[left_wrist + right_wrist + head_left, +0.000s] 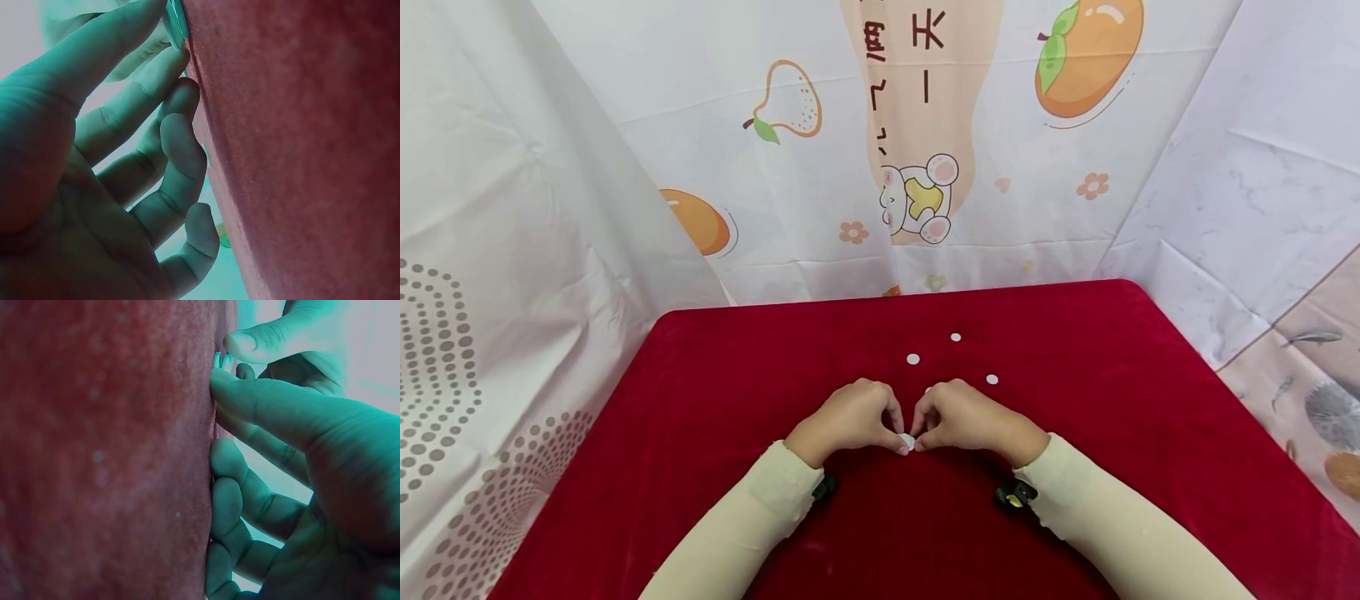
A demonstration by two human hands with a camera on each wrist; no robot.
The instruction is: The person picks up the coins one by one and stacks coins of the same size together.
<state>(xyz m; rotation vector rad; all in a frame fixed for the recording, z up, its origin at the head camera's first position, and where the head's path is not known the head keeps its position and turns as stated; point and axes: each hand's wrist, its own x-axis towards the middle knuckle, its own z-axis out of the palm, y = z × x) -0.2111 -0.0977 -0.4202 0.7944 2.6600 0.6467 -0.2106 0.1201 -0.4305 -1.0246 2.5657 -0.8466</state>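
Note:
Low over the red tablecloth, my left hand (859, 417) and right hand (964, 418) meet thumb to thumb. Between their fingertips is a small white round disc (907, 441), which both hands pinch by its edges. From the right wrist, two thin discs show face to face, one disc (217, 360) against the cloth and another disc (227, 362) just above it, with the right thumb at their edge. The left wrist view has the discs (180, 19) at the left thumb tip. The other fingers of both hands curl loosely near the cloth.
Beyond the hands lie more white discs: one disc (913, 359) straight ahead, a smaller disc (956, 337) farther back, and a disc (992, 379) to the right. Another peeks out behind the right hand. A printed curtain (820, 183) hangs behind the red-covered table (737, 367).

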